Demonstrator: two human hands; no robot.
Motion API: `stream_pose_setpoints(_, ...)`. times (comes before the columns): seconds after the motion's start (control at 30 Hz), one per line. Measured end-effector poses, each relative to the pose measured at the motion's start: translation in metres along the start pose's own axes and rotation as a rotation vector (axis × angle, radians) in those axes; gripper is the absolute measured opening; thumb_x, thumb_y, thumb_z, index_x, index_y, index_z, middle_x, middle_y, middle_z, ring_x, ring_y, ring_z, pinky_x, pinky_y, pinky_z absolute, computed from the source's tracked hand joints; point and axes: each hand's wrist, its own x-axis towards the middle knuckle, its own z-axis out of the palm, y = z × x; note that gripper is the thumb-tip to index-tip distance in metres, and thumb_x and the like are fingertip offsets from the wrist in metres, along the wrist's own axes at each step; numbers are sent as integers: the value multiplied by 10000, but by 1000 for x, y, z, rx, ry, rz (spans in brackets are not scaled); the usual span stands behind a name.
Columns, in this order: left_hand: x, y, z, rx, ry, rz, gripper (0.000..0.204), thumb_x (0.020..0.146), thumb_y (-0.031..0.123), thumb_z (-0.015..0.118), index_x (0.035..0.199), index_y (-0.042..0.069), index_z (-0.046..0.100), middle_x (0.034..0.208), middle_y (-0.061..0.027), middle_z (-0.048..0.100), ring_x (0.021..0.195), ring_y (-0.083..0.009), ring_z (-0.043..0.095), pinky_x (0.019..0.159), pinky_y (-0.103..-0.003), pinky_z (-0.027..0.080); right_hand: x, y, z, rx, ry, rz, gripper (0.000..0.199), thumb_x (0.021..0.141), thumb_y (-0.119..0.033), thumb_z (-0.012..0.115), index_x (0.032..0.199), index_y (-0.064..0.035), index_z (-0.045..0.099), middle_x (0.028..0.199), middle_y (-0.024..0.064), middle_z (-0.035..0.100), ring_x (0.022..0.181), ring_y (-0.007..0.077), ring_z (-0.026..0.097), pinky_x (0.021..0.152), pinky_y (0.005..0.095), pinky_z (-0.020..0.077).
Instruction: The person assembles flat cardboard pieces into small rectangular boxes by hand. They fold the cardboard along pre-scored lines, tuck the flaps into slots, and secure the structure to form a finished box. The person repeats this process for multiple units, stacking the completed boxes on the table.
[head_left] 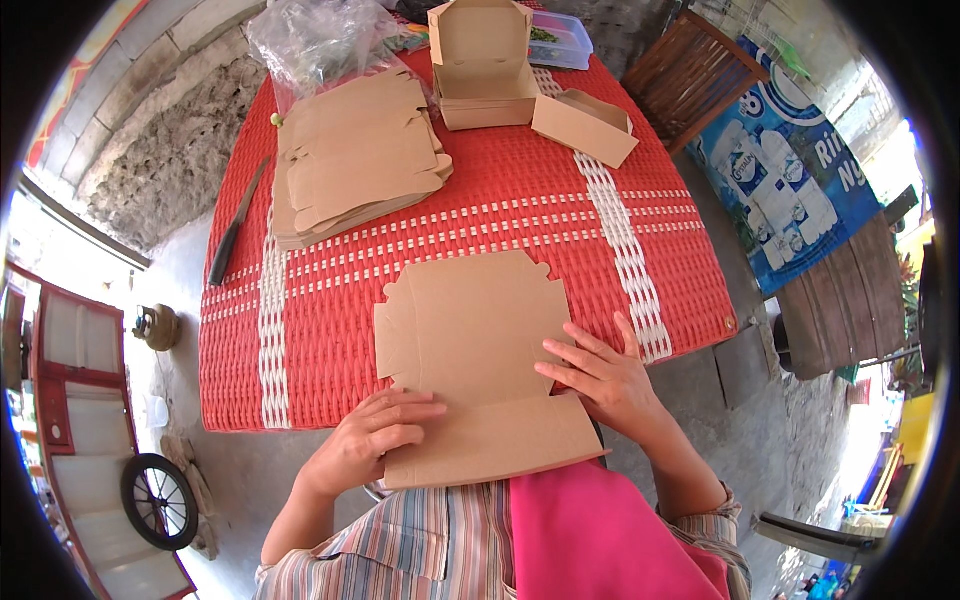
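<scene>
A flat brown cardboard box blank (480, 340) with notched edges and crease lines lies at the table's near edge, its near flap reaching over toward my body. My left hand (380, 435) is at its near left corner, the fingers together and bent over the edge, gripping it. My right hand (605, 380) rests on the right edge, its fingers spread and the fingertips touching the cardboard. Beyond, a stack of similar flat blanks (350, 155) lies at the left. Folded boxes (487, 95) stand at the back with a lid raised, and an open box (585, 128) sits beside them.
The table has a red and white woven cover (480, 225). A dark-handled knife (235, 230) lies near its left edge. At the back are a clear plastic bag (320, 45) and a translucent container (560, 42). A wooden chair (695, 80) stands beyond the far right corner.
</scene>
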Motion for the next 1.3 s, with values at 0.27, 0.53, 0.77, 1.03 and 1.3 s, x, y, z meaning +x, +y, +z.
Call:
stream_pose_setpoints(0.27,13,9,-12,455,-157,-5,431,887,194,534,1306,200,633,1492,-80,511,1384,-300,473,1099,-489,423,-2,-10,2,51,9,-43,400,868,-206,677,1266,-250,679,1328,-30,633,1293,173,556,1182,513,227)
stream_pose_setpoints(0.53,5,6,0,602,-45,92,447,817,132,612,1237,277,666,1359,-109,520,1221,-310,561,1033,-435,500,0,-14,3,10,15,-59,382,889,-208,607,1261,-259,679,1282,-28,644,1245,158,574,1153,479,271)
stream_pose_setpoints(0.77,4,3,4,638,22,116,440,780,150,627,1187,300,701,1261,-78,547,1187,-284,574,996,-405,521,0,-16,6,39,53,-34,338,888,-228,614,1210,-260,712,1264,-20,654,1232,162,583,1139,465,286)
stream_pose_setpoints(1.03,-1,2,6,646,22,115,451,817,136,608,1230,303,678,1235,-47,549,1172,-231,557,1021,-384,500,0,-14,8,13,62,-51,349,863,-234,642,1202,-249,723,1251,-19,659,1210,164,595,1117,444,306)
stream_pose_setpoints(1.3,5,3,4,394,101,-20,371,819,148,626,1184,145,688,1338,-109,608,1121,-273,588,932,-389,525,8,-18,-1,183,54,-5,312,839,-219,657,1135,-160,735,1187,-14,682,1134,162,622,1051,409,353)
